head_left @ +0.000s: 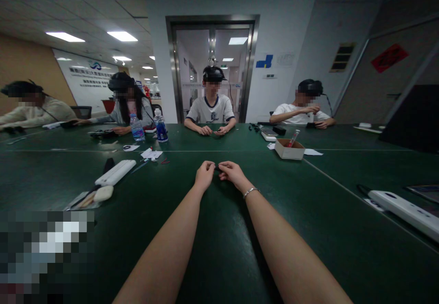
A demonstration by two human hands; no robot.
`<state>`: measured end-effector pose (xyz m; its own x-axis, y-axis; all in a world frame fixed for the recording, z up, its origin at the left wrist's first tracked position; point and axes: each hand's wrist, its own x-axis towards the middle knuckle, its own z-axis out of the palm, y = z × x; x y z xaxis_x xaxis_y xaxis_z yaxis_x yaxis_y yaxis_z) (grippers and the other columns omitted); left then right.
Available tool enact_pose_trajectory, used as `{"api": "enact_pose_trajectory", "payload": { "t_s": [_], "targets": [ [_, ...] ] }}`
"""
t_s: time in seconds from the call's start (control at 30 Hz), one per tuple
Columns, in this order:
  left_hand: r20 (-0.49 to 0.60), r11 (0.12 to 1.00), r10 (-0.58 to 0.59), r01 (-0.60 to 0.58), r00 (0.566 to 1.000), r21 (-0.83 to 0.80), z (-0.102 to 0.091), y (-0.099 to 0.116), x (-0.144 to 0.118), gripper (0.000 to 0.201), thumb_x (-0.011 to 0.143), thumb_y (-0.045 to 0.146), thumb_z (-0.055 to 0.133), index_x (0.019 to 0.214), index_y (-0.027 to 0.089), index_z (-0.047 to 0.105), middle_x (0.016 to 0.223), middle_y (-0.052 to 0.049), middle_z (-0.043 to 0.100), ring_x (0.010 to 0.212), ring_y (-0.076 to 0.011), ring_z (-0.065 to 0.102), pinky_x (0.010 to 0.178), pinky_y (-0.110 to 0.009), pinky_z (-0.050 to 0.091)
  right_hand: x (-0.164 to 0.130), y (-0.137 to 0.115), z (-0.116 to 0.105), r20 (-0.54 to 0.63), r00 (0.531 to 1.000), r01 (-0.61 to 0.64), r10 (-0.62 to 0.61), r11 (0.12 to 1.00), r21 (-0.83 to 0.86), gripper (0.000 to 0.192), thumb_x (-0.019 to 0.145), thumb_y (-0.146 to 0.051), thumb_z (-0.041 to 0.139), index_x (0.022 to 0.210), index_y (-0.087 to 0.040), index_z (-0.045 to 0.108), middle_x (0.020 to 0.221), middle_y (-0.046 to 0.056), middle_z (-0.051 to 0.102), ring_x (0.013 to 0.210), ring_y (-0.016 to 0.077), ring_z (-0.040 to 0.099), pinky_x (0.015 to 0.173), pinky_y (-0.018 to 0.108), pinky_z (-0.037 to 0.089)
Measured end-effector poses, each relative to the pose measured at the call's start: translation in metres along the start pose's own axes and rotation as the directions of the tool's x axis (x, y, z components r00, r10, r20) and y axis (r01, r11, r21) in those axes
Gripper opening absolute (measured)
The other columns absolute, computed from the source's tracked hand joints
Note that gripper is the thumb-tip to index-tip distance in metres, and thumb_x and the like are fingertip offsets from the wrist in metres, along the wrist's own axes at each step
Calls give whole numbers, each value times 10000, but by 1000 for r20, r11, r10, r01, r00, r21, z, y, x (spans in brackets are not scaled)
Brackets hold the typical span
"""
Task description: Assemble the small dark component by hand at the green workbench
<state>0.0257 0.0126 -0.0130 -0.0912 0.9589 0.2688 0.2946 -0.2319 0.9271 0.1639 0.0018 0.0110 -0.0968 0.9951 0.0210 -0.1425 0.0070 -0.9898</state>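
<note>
**deskmate:** where are you at with it? hard to tell from over here.

**me:** honestly can't call it far along. Both arms are stretched out over the green table (219, 249), and my left hand (205, 175) and right hand (232, 173) meet at the fingertips right in front of me. Between them there's a tiny dark thing (216, 168), too small to say what it is or what shape it's in. Nothing finished-looking sits next to my hands, so my guess is I'm mid-fiddle, most of it to go.

**deskmate:** gripping it or just poking?

**me:** left hand is curled in, fingers bent, thumb and forefinger pinched on the little piece. Right hand looks the same, loosely curled, fingertips touching it from the other side. Whether the right one properly clamps it, I can't tell. There's a bracelet (251, 191) on my right wrist.

**deskmate:** anything else handy?

**me:** off to the left of my left hand, a white bar-shaped case (115, 172). Beyond my right hand, further out, a small cardboard box (289, 149). Two water bottles (137, 128) are well past my left hand, near the people across from me.
</note>
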Motion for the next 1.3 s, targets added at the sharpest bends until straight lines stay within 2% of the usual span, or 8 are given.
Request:
{"api": "enact_pose_trajectory", "payload": {
  "t_s": [0.1, 0.23, 0.4, 0.53, 0.73, 1.0, 1.17, 1.3],
  "targets": [
    [9, 1000, 4, -4, 1000, -7, -1, 1, -1, 171, 815, 252, 490, 934, 194, 599, 843, -27, 644, 731, -129, 588, 689, -250, 457, 1, 1, -1, 5, 1000, 0, 0, 1000, 20, 116, 751, -147, 694, 834, -123, 616, 581, 14, 610, 445, 104, 593, 398, 178, 520],
    [13, 1000, -6, 6, 1000, 21, -2, 3, -3, 209, 844, 339, 452, 896, 204, 602, 800, -25, 634, 713, -142, 578, 659, -254, 450, 1, 3, -3, 18, 1000, -6, 5, 1000, 22, 105, 772, -140, 672, 858, -119, 615, 596, 19, 614, 456, 105, 600, 416, 180, 527],
    [13, 1000, -12, 12, 1000, 6, -2, 2, -3, 183, 827, 262, 468, 937, 199, 600, 862, -33, 641, 746, -138, 587, 679, -254, 451, 0, 3, -4, 40, 999, 1, -3, 999, 38, 102, 762, -115, 676, 847, -110, 620, 626, 34, 626, 473, 108, 606, 427, 180, 526],
    [34, 999, -14, 12, 999, 47, -1, 1, -4, 223, 851, 358, 447, 911, 207, 599, 753, -18, 627, 684, -142, 577, 646, -257, 447, 0, 3, -4, 39, 999, -4, 2, 999, 33, 61, 799, -85, 616, 856, -107, 611, 634, 33, 626, 471, 103, 601, 436, 183, 525],
    [43, 999, -19, 17, 999, 48, -2, 5, -7, 198, 832, 270, 460, 954, 205, 602, 837, -29, 646, 744, -141, 594, 659, -246, 445, 1, 4, -4, 50, 999, -9, 7, 999, 34, 77, 789, -89, 628, 863, -107, 611, 647, 33, 627, 486, 102, 604, 450, 180, 522],
    [109, 989, -56, 40, 993, 142, -5, 9, -5, 273, 875, 342, 383, 914, 200, 612, 597, 17, 568, 550, -108, 518, 553, -215, 386, 3, 5, -5, 60, 998, -22, 19, 998, 56, 77, 799, -58, 595, 865, -97, 604, 662, 27, 624, 460, 88, 591, 440, 169, 509],
    [68, 996, -61, 56, 996, 68, -5, 4, -4, 206, 842, 304, 471, 964, 195, 596, 725, -4, 617, 612, -108, 554, 565, -212, 398, 2, 4, -4, 64, 998, -23, 19, 998, 55, 76, 795, -54, 601, 856, -99, 606, 650, 23, 623, 462, 86, 590, 441, 166, 506],
    [101, 995, -40, 30, 994, 95, -5, 3, -5, 244, 862, 357, 432, 943, 202, 602, 640, 9, 579, 581, -116, 530, 552, -223, 387, 2, 5, -4, 78, 997, -20, 15, 998, 62, 82, 783, -61, 622, 854, -99, 608, 672, 31, 632, 471, 85, 593, 443, 163, 503]
  ]
}}
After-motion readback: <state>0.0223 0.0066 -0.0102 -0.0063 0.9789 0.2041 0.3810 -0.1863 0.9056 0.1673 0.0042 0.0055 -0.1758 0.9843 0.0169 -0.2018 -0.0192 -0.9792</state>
